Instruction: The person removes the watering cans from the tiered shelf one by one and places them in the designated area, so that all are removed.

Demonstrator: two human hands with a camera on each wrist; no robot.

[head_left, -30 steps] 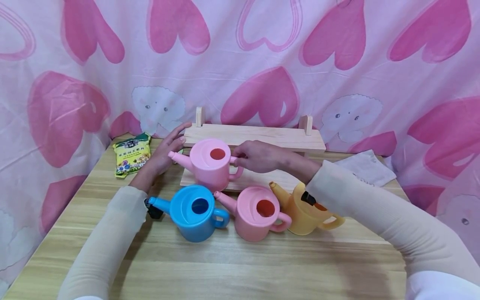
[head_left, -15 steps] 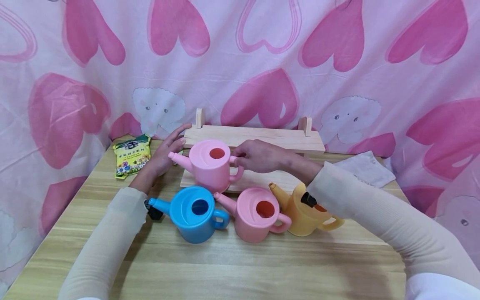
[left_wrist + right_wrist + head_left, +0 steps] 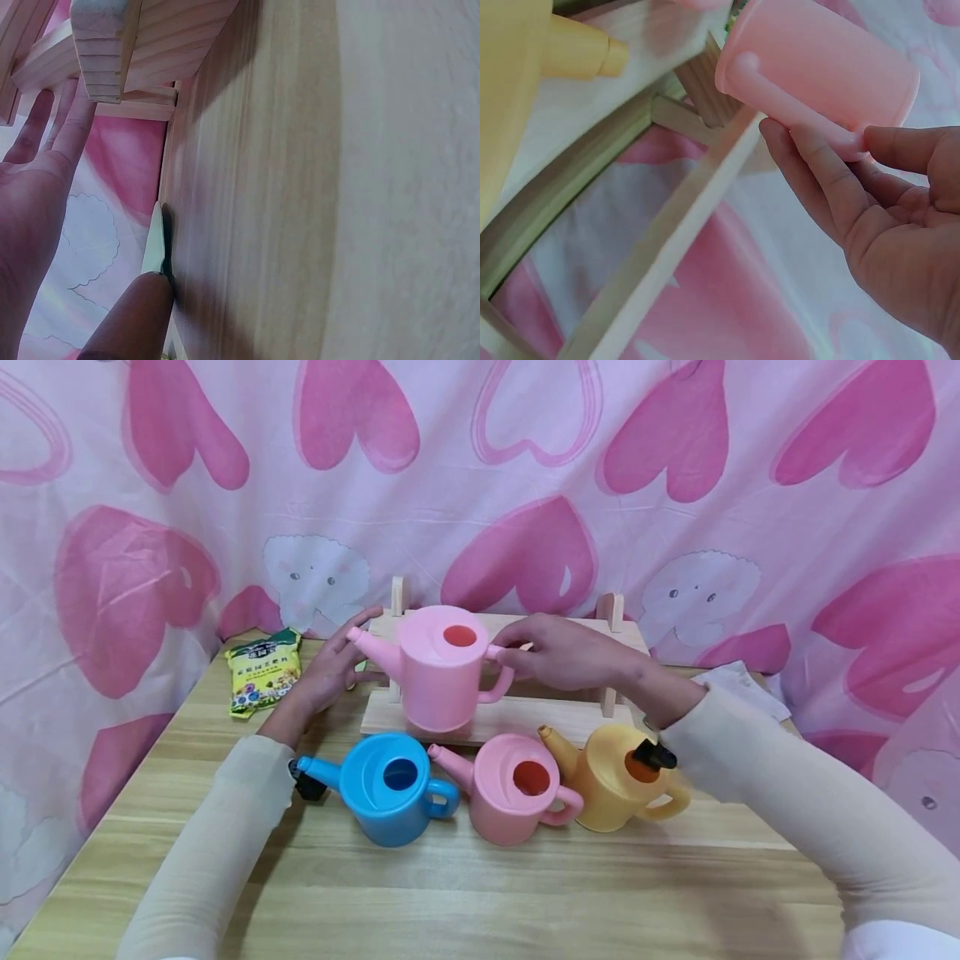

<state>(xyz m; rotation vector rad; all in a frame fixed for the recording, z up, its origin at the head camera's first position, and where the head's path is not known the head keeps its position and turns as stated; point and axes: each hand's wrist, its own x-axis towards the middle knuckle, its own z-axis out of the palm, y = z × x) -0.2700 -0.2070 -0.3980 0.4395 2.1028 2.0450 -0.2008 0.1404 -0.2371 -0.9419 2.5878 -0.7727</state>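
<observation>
My right hand [image 3: 573, 652] pinches the handle of a light pink watering can [image 3: 442, 693], held up in front of the two-tier wooden rack [image 3: 540, 718]. In the right wrist view, thumb and fingers close on the top of that can's handle [image 3: 799, 109]. My left hand [image 3: 326, 672] is at the rack's left end; in the left wrist view its fingers [image 3: 71, 135] lie straight, reaching up to the wood. Lined up in front of the rack are a blue watering can [image 3: 386, 822], a darker pink watering can [image 3: 506, 818] and a yellow watering can [image 3: 600, 793].
A yellow printed packet [image 3: 264, 677] lies at the table's left rear, beside my left forearm. At the right rear is a white cloth [image 3: 750, 689], partly behind my right sleeve. A pink curtain with hearts [image 3: 525, 552] hangs behind the wooden table [image 3: 465, 910].
My right hand has raised the light pink watering can from the lower shelf, up and slightly to the right. The left hand stays at the rack's end, its thumb slightly shifted.
</observation>
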